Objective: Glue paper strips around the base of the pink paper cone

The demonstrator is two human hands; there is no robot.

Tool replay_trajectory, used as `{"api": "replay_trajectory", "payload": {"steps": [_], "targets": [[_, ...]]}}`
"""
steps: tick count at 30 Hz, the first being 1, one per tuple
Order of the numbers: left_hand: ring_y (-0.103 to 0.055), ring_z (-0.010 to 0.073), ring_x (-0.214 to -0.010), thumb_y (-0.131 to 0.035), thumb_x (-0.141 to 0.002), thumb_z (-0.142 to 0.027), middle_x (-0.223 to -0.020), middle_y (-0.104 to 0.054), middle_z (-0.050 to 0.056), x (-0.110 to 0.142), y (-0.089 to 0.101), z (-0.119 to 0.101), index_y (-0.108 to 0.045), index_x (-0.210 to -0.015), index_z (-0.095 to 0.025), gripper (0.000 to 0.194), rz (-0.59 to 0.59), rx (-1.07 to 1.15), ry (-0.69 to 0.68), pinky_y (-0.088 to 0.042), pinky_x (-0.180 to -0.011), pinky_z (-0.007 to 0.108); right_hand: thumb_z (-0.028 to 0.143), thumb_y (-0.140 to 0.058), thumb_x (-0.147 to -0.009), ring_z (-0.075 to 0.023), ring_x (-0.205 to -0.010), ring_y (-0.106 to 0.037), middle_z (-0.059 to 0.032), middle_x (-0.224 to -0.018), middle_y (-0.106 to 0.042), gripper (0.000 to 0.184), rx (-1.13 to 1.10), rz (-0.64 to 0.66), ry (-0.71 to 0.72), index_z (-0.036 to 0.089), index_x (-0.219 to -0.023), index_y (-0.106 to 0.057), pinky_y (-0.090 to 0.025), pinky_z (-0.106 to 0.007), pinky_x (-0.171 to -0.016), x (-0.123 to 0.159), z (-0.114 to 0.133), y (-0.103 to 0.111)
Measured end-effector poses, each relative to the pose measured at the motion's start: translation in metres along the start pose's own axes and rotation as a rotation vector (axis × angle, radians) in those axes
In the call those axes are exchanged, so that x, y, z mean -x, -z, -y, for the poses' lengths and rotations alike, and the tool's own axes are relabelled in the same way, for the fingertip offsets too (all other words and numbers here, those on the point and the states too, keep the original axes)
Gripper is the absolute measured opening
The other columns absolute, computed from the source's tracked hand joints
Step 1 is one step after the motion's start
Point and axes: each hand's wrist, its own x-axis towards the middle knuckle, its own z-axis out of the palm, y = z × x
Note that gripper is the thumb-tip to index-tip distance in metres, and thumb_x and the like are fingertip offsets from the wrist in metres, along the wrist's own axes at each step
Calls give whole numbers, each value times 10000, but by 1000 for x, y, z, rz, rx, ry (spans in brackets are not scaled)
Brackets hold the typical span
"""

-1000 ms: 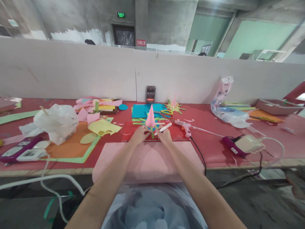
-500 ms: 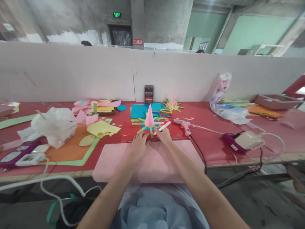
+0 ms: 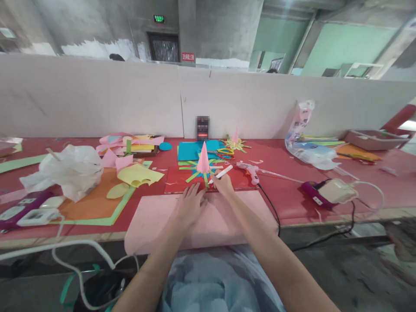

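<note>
A pink folded paper cone [image 3: 203, 159] stands upright amid green paper strips [image 3: 193, 177] that spread out over a blue paper base. It rests on a red board [image 3: 173, 184]. My right hand [image 3: 222, 183], just right of the cone's base, is closed around a white pen [image 3: 225, 171], its lower end beside a front strip. My left hand [image 3: 193, 201] lies flat, fingers stretched out, where the red board meets a pink pad [image 3: 149, 223]. Nothing shows in its grasp.
Scissors [image 3: 225, 151] lie on blue paper [image 3: 188, 151] behind the cone. A pink glue gun [image 3: 252, 171] with a black cord is to the right. Yellow paper [image 3: 141, 174] and a crumpled white plastic bag [image 3: 73, 171] lie left. A second paper piece [image 3: 236, 141] stands behind.
My left hand has drawn back slightly toward me, away from the green strips. My right hand and the pen have hardly moved. The view has shifted slightly.
</note>
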Motion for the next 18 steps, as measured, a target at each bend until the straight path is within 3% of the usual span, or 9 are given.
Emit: {"api": "replay_trajectory", "payload": {"steps": [18], "targets": [[-283, 243, -1383, -373, -940, -345, -1481, -351, 99, 3, 5, -1, -499, -1281, -193, 394, 33, -15, 5, -206, -1146, 454, 334, -516, -761, -127, -425, -504, 63, -386, -464, 263, 44, -20, -50, 224, -587, -352, -353, -209, -463, -1, 3, 0]]}}
